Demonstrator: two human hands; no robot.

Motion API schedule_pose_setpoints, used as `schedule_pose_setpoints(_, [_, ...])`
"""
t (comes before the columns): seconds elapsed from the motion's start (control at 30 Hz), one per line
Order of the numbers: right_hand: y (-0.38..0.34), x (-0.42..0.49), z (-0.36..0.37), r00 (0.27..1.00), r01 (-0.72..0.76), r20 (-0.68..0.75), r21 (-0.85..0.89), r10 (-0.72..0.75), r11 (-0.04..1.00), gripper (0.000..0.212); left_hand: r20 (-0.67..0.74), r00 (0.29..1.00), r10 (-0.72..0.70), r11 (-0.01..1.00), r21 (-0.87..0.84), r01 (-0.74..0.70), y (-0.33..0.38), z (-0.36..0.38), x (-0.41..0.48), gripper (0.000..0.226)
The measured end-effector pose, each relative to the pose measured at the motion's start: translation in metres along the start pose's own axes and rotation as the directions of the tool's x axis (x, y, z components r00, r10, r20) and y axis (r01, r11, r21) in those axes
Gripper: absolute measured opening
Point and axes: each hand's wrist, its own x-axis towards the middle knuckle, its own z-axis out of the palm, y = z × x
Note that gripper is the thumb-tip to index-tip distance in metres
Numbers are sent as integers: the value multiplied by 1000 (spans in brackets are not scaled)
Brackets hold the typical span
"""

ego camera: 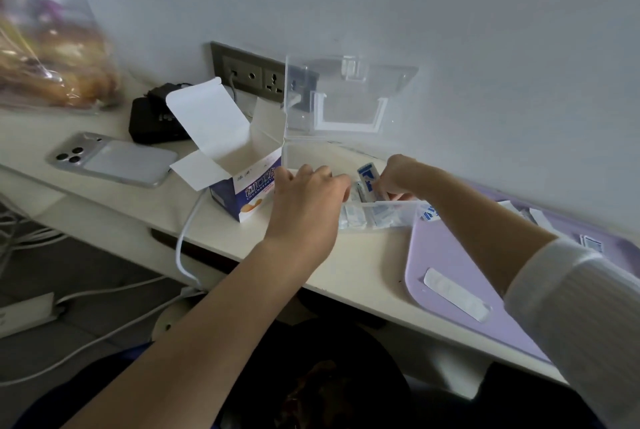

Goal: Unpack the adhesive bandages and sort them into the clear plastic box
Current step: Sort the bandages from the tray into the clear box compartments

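Several bandages [356,219] in clear box [288,158] | R hand [398,177] pinches strip [367,180] upright inside box | L hand [308,200] loosely spread on box's near-left rim | risk: strip drops crooked; nudge tips lid [349,96] shut

Lid-up clear plastic box [346,106], wrapped bandages [356,219] inside, open carton [249,194] just left.

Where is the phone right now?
In the head view, the phone lies face down on the left part of the desk, just left of the open bandage carton and in front of a black box.
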Motion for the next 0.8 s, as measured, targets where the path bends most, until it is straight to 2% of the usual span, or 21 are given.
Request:
schedule_pose_setpoints(0.1, [-3,1,5,999,-47,4,-111,48,993,30,5,1000,-2,1000,-5,2,0,1,0,28])
schedule_pose_setpoints(0.2, [-5,4,7,998,-49,28,-153,54,987,17,4,1000,-11,1000,-20,11,0,0,0,28])
schedule_pose_setpoints(0.53, [-10,4,9,998,-34,45,-127,40,991,24,20,999,-26,999,-39,27,0,1,1,27])
schedule_pose_setpoints(0.7, [-9,-2,8,992,-48,115,-97,59,994,14,21,999,-28,999,-42,28,0,1,1,26])
schedule_pose_setpoints(0.8, [-10,-2,7,998,-2,56,-147,10,989,14,26,999,-27,998,-50,28,0,1,2,25])
